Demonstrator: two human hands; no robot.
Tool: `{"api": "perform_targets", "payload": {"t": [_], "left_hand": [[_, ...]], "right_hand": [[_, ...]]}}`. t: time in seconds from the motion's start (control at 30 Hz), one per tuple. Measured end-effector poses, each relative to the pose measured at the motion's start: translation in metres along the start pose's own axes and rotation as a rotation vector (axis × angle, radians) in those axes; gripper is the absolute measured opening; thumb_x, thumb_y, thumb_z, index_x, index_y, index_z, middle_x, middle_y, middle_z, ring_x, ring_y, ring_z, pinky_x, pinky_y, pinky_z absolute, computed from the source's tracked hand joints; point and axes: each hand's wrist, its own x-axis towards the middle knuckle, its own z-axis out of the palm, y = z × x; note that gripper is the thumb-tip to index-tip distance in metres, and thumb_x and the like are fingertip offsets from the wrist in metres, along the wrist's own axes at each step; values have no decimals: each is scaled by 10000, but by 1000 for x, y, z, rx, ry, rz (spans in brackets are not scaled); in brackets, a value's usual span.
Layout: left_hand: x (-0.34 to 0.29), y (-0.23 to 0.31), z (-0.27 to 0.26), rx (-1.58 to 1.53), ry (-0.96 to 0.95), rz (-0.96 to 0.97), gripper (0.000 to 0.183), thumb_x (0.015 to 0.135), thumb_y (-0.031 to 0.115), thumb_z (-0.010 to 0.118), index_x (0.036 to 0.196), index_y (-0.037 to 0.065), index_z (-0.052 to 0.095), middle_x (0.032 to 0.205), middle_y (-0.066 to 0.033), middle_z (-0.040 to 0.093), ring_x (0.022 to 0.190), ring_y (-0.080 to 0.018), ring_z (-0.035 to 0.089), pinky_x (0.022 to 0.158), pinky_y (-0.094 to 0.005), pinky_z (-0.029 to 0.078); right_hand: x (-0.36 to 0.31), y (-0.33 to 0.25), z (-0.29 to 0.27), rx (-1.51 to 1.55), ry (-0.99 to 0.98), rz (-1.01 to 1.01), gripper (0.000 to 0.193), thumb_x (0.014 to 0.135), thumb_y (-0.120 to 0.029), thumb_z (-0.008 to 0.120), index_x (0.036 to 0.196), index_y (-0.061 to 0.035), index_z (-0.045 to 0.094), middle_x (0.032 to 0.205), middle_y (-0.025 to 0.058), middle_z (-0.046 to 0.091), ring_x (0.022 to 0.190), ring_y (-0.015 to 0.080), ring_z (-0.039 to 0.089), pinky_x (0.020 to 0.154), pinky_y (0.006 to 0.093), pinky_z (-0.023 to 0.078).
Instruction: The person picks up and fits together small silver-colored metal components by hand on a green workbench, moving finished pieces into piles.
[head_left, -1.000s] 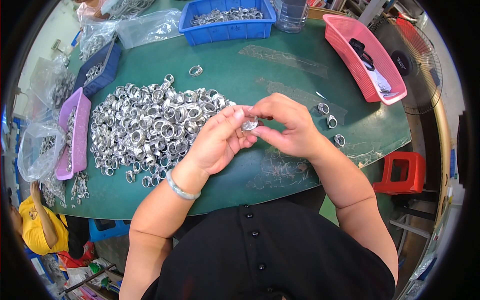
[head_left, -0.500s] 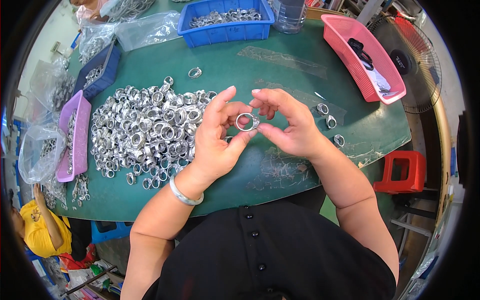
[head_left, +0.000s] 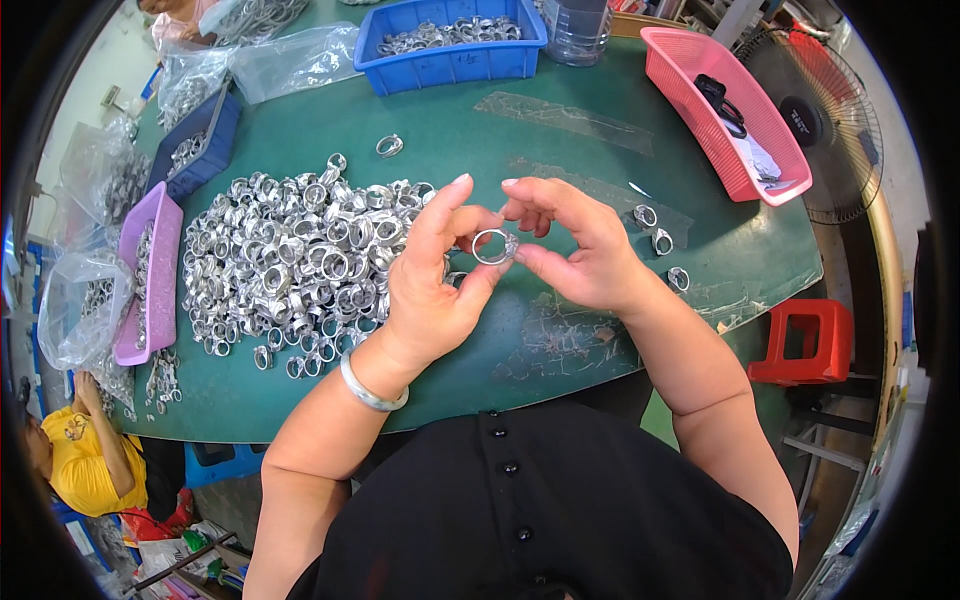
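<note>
"Rings (head_left: 290, 260) are heaped on the left of that green table (head_left: 440, 140)! Where is the one being held?"

"That silver ring (head_left: 511, 245) is up over the table, just right of the heaped rings. We can look right through its hole, and its bumpy part is on the right side"

"What is each hand doing?"

"The left hand (head_left: 430, 290) pinches the ring. Its thumb is at the near edge, bent fingers are by the far edge, and its pointing finger sticks out. The right hand (head_left: 595, 260) has its thumb tip at the bumpy part, with its pointing finger spread away. I can't tell if its curled fingers touch the ring too"

"Is it heavy?"

"I guess it's light. It looks like hard metal, so it should be stiff and not squish. The smooth band might slip"

"Where is a good spot to hold it?"

"I'd hold the plain band, near edge and far edge. The bumpy part may have tiny bits that could catch, so I'd touch that gently"

"What else is close?"

"Three loose rings (head_left: 661, 243) lie to the right, and a pink basket (head_left: 690, 110) sits at the far right"
</note>
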Motion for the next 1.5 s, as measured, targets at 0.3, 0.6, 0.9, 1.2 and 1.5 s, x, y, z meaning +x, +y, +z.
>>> {"api": "perform_targets", "payload": {"t": [0.3,0.6,0.9,1.2,1.5], "left_hand": [[0,0,-2,89,-5,39,808,722,-134,662,1407,41,271,1061,-113,588,930,-164,587,806,-287,492],[11,9,-4,645,-116,105,622,664,-54,699,1248,64,520,965,-67,619,926,-240,565,833,-362,416],[9,18,-5,937,-319,51,260,662,130,739,888,28,661,1008,-83,597,1019,-268,518,921,-437,320],[8,19,-4,865,-282,85,346,696,173,738,997,28,649,1021,-92,596,1023,-280,519,928,-447,318],[8,16,-5,575,-125,195,358,719,119,731,1048,26,626,979,-118,620,909,-282,567,841,-387,401]], "right_hand": [[0,0,1,0,-8,13,581,694,62,680,1241,-49,523,985,72,607,817,175,592,655,273,484],[2,3,-13,-183,-97,47,457,737,-41,687,1175,-50,554,999,93,606,870,258,591,729,348,494],[-14,-11,-85,-940,-248,431,360,781,-245,683,1060,-41,584,994,133,605,956,324,588,808,410,493],[-50,10,-88,-952,-165,529,262,763,-150,688,979,-25,611,879,108,585,835,310,589,747,375,487],[-28,-17,-40,813,92,597,279,897,-93,600,1150,6,537,1060,99,634,870,135,622,763,278,508]]}}
